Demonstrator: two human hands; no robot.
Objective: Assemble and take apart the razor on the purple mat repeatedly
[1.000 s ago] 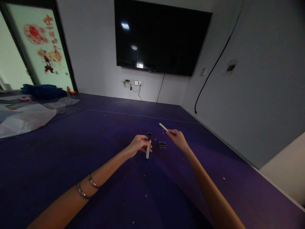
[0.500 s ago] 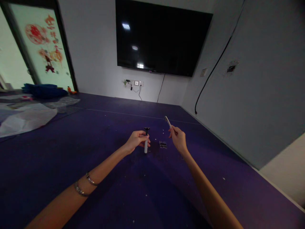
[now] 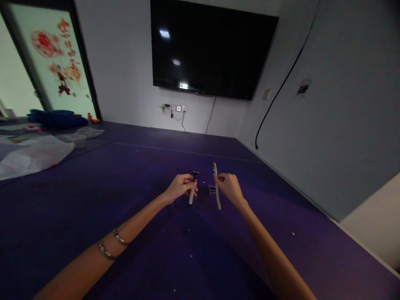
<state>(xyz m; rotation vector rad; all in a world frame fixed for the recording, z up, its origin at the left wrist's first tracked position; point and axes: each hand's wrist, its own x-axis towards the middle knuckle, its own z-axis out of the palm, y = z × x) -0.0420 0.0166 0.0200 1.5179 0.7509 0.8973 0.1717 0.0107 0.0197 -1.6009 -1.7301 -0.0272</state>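
Observation:
My left hand [image 3: 180,187] is closed around a razor [image 3: 191,196] with a dark T-shaped head and a pale handle. The razor stands nearly upright, head at the top. To its right, my right hand [image 3: 229,186] pinches a white toothbrush [image 3: 218,198] by its upper part. The brush head points up and the slightly curved handle hangs down. Behind the toothbrush, a small clear pack with dark pieces [image 3: 211,189] lies on the purple floor, partly covered by the handle. The two held things are apart from each other.
Small white specks dot the purple floor [image 3: 140,258]. Clear plastic sheeting [image 3: 40,154] and a blue bundle [image 3: 59,118] lie at the far left. A television [image 3: 212,50] hangs on the wall above power sockets [image 3: 178,108]. A black cable [image 3: 278,93] runs down the right wall.
My right hand has turned the toothbrush from a tilted pose to nearly upright and shifted it slightly down and left, so its long handle shows. The razor in my left hand has tilted slightly.

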